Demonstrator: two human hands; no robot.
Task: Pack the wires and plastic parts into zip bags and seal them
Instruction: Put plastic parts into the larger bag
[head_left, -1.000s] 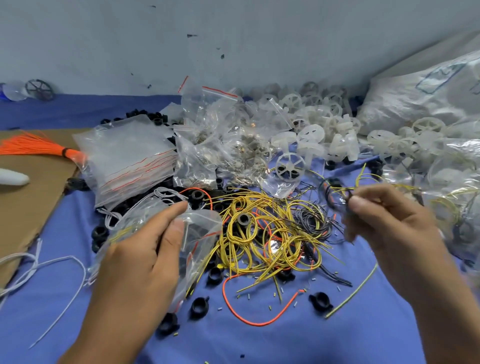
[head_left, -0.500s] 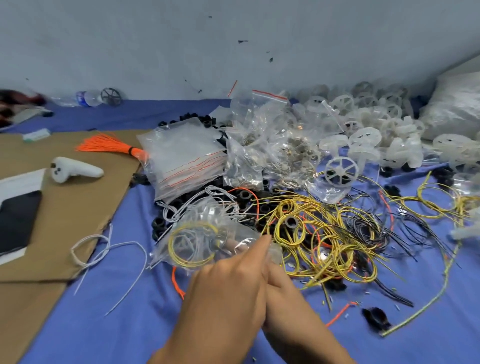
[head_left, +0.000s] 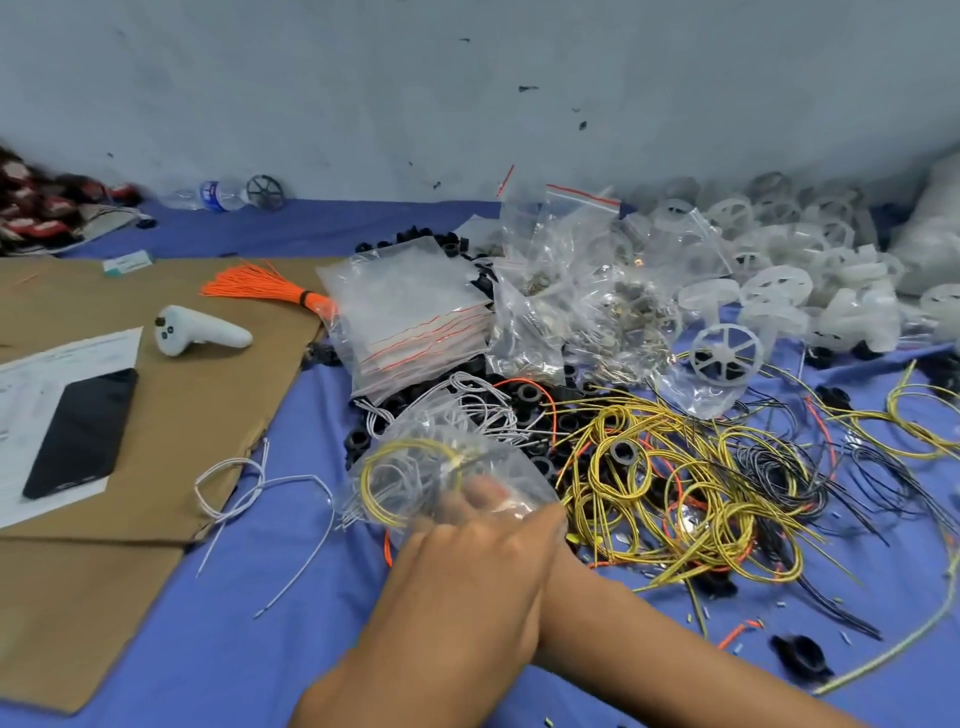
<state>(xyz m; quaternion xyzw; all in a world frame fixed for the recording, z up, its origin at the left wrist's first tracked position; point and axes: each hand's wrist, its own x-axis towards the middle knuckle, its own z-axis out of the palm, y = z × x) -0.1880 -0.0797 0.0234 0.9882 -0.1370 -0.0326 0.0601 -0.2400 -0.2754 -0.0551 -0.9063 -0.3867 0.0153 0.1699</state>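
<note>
The left hand (head_left: 467, 577) gripping the zip bag (head_left: 415, 467) covers the bag's near edge and the whole right hand. Only the right forearm (head_left: 649, 623) shows, so that hand's grasp cannot be told. The bag is blurred, its contents unclear beyond a yellow wire loop (head_left: 395, 478). The white sack (head_left: 935, 244) and printed sheet (head_left: 31, 384) are cut off at the edges, and the sheet's print is too small to read.

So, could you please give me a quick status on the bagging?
Left hand pinches zip bag; right hand mostly hidden behind it. Bag holds yellow and white wires, seal unclear. Loose wire pile alongside.
</note>
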